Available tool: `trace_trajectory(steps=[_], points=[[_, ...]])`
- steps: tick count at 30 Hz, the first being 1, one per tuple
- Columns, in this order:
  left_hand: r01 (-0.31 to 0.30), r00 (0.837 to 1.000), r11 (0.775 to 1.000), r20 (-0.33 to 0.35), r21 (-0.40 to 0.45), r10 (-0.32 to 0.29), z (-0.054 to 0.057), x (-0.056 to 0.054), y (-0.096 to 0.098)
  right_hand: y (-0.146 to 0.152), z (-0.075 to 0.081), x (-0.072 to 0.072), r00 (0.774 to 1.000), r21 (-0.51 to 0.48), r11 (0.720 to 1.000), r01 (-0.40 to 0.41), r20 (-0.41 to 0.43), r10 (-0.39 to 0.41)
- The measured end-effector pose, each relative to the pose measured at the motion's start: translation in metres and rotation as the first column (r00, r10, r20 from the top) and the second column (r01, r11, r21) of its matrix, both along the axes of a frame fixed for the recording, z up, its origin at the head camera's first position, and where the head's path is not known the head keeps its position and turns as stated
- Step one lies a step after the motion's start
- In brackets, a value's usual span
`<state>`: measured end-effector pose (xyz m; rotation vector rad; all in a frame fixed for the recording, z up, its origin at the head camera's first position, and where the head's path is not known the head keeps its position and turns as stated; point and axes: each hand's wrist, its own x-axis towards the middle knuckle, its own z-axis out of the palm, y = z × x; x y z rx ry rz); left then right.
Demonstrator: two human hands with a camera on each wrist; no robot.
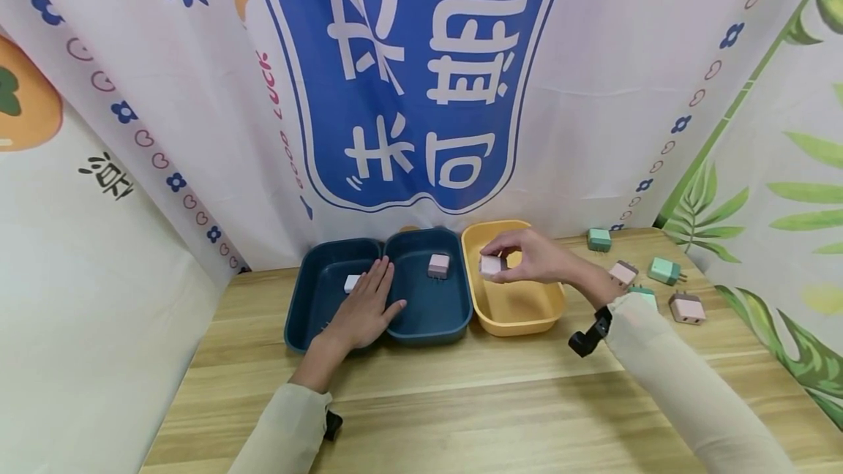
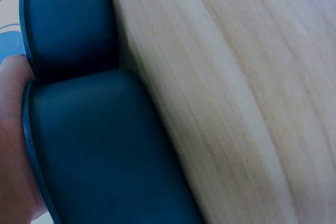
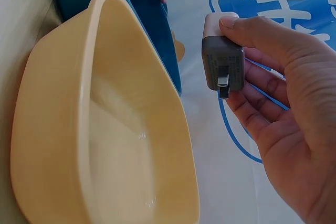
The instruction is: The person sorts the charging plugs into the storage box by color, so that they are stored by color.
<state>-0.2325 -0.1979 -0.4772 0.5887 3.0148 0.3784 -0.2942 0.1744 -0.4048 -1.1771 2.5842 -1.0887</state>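
A pink and grey plug charger (image 3: 223,56) with metal prongs is pinched between the thumb and fingers of my right hand (image 1: 532,258). In the head view that hand hovers over the yellow bin (image 1: 516,306). My left hand (image 1: 365,307) lies with straight fingers across the meeting rims of the left blue bin (image 1: 316,262) and the middle blue bin (image 1: 428,324). A white charger (image 1: 352,283) sits in the left bin, partly behind my left hand. One pink charger (image 1: 438,265) rests in the middle bin.
Several chargers lie on the wooden table (image 1: 461,408) at the right, among them a green charger (image 1: 599,240) and a pink charger (image 1: 687,309). My right forearm passes over that side. A printed curtain (image 1: 593,93) hangs right behind the bins.
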Motion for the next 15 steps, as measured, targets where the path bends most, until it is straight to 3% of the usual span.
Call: trace_trajectory(steps=[15], points=[[0.002, 1.0, 1.0, 0.011, -0.01, -0.001, -0.001, 0.0, -0.001, -0.029, 0.0, -0.015, 1.0, 0.019, 1.0, -0.006, 0.02, 0.006]])
